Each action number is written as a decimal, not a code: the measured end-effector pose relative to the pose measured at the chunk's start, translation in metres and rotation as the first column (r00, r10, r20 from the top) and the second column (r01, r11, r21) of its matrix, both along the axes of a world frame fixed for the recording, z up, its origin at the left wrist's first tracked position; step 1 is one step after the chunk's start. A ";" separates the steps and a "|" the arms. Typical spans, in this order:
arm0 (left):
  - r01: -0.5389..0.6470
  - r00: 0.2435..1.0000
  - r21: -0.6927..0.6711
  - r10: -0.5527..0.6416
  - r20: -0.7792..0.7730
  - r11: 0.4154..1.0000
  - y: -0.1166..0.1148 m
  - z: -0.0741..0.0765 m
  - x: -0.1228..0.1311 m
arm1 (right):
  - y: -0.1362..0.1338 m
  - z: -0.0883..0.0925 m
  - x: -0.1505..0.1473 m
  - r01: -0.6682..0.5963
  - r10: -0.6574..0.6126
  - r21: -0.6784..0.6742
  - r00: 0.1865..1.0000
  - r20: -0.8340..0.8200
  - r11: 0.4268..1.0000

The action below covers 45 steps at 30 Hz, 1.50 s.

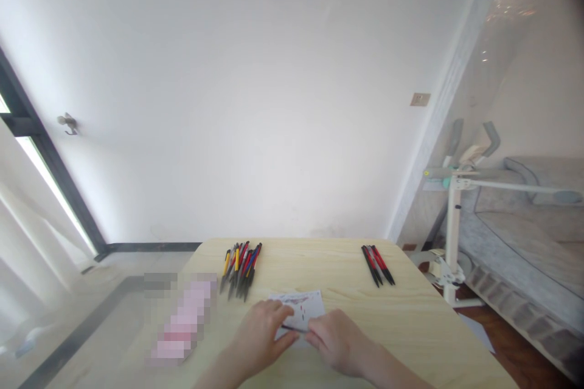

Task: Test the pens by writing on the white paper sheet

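A white sheet of paper [314,301] with dark and reddish marks lies on the table in front of me. Low over its near part, a thin dark pen-like rod [295,329] spans the gap between my hands. My left hand [262,331] is closed around the rod's left end, thumb below and fingers above. At the other end, the fingers of my right hand [340,340] are pressed together on it. My fingers hide both ends of the rod, and I cannot tell whether it touches the paper.
On the pale wooden table [314,255], a bunch of several pens [241,267] lies at the back left. A smaller group of black and red pens [378,265] lies at the back right. A blurred-out pink object [187,319] is at the left edge. Exercise equipment [453,225] stands to the right.
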<state>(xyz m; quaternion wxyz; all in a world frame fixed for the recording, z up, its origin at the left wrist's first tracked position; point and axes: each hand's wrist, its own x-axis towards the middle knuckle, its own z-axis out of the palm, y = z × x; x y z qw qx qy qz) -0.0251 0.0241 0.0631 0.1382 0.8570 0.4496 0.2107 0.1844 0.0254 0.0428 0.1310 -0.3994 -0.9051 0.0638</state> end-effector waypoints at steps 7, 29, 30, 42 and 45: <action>-0.266 0.542 -0.381 0.464 0.701 0.886 0.008 -0.035 -0.008 | -0.009 -0.010 0.000 0.161 -0.198 -0.193 0.962 -0.189 0.968; -0.046 0.355 -0.649 0.620 0.700 0.759 -0.004 -0.065 0.026 | -0.008 -0.048 -0.038 -0.021 -0.686 -0.721 0.290 -0.667 0.693; -0.060 0.368 -0.645 0.618 0.695 0.762 -0.004 -0.064 0.026 | -0.007 -0.051 -0.041 -0.031 -0.717 -0.744 0.245 -0.653 0.667; -0.092 0.463 -0.620 0.585 0.667 0.779 -0.006 -0.064 0.026 | -0.010 -0.060 -0.043 -0.061 -0.682 -0.708 0.221 -0.697 0.703; -0.091 0.494 -0.596 0.556 0.668 0.797 -0.006 -0.066 0.026 | -0.011 -0.058 -0.043 -0.069 -0.678 -0.703 0.215 -0.703 0.708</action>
